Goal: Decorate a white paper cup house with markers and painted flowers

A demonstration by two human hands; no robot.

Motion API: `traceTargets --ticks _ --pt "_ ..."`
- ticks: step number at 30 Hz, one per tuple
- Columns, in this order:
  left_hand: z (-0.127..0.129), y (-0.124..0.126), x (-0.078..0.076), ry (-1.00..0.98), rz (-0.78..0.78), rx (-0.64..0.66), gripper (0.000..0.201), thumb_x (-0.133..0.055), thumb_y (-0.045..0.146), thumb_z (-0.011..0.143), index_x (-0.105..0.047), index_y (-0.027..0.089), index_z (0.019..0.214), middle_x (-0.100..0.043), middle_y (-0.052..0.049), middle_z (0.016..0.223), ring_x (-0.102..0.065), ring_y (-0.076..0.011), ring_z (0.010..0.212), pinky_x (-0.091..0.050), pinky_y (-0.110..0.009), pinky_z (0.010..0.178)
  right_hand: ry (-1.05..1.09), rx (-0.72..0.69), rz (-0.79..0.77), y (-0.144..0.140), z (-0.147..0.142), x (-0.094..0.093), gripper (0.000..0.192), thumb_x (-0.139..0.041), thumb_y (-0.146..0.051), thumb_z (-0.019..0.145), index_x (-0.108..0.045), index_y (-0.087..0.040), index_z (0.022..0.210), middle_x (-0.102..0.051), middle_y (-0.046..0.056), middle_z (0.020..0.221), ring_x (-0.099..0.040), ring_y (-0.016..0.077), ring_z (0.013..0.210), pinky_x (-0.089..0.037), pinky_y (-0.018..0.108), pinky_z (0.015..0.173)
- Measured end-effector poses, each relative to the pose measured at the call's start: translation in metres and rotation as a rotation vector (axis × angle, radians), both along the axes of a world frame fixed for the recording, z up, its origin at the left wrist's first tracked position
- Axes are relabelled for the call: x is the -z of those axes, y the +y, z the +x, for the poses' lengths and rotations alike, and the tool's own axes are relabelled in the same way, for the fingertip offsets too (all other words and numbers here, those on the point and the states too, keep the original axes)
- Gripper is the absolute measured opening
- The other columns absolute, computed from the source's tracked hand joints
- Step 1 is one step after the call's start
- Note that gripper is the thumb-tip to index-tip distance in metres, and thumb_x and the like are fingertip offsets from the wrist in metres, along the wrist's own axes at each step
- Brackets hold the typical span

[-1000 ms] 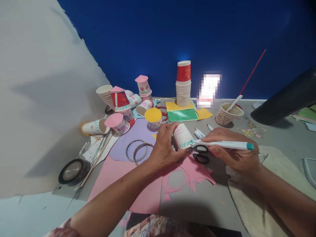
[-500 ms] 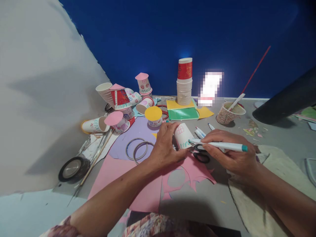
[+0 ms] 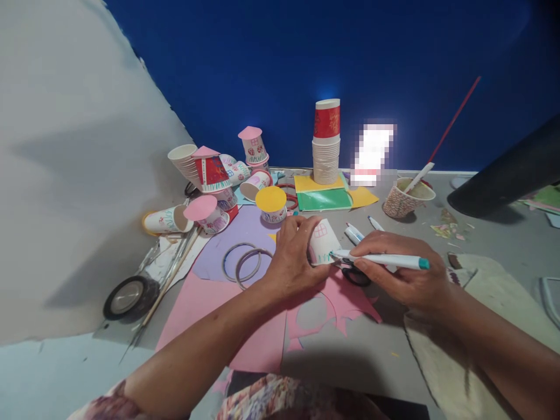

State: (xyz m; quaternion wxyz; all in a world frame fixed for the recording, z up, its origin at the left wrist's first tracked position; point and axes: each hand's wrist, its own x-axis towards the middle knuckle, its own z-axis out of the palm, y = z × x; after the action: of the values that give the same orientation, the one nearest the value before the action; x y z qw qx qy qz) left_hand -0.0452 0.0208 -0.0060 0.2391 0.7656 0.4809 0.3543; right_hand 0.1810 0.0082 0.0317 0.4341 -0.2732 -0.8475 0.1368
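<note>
Left hand (image 3: 292,255) curls its fingers around a white paper cup (image 3: 322,242) lying tipped near the tabletop's (image 3: 490,239) middle; right hand (image 3: 405,271) pinches a teal marker (image 3: 380,259), tip touching the cup's rim. Bare grey surface lies toward the near edge, clutter toward the far edge

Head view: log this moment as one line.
left hand: holds paper cup | right hand: holds marker, tip on cup rim | scissors under marker | pink paper below
</note>
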Motion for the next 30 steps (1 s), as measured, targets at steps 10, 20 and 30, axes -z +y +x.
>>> traceTargets --ticks 10,20,30 --pt "0.0005 -0.0028 -0.0015 0.069 0.011 -0.015 0.074 -0.084 0.038 0.073 -0.057 0.022 0.14 -0.051 -0.012 0.129 -0.051 -0.0352 0.127 -0.043 -0.052 0.109 -0.001 -0.069 0.009 -0.0001 -0.0048 0.0025 0.015 -0.068 -0.01 0.097 -0.073 -0.023 0.103 -0.08 0.002 0.083 -0.075 0.0179 0.072 -0.059 0.029 0.068" --pt "0.0009 -0.0038 -0.0027 0.128 0.035 -0.022 0.075 -0.083 0.037 0.072 -0.056 0.023 0.141 -0.053 -0.012 0.129 -0.05 -0.0363 0.127 -0.043 -0.05 0.105 0.005 -0.11 -0.007 -0.0003 -0.0073 0.0014 0.012 -0.068 -0.011 0.098 -0.073 -0.021 0.102 -0.08 0.002 0.082 -0.075 0.0161 0.071 -0.06 0.027 0.069" --pt "0.0012 -0.0057 -0.0021 0.155 0.042 -0.027 0.078 -0.079 0.032 0.07 -0.055 0.023 0.143 -0.053 -0.013 0.131 -0.049 -0.0375 0.127 -0.042 -0.051 0.104 -0.043 -0.096 -0.023 -0.0017 -0.0077 0.0011 0.013 -0.065 -0.014 0.1 -0.073 -0.024 0.102 -0.08 0.002 0.082 -0.076 0.0172 0.071 -0.06 0.028 0.066"
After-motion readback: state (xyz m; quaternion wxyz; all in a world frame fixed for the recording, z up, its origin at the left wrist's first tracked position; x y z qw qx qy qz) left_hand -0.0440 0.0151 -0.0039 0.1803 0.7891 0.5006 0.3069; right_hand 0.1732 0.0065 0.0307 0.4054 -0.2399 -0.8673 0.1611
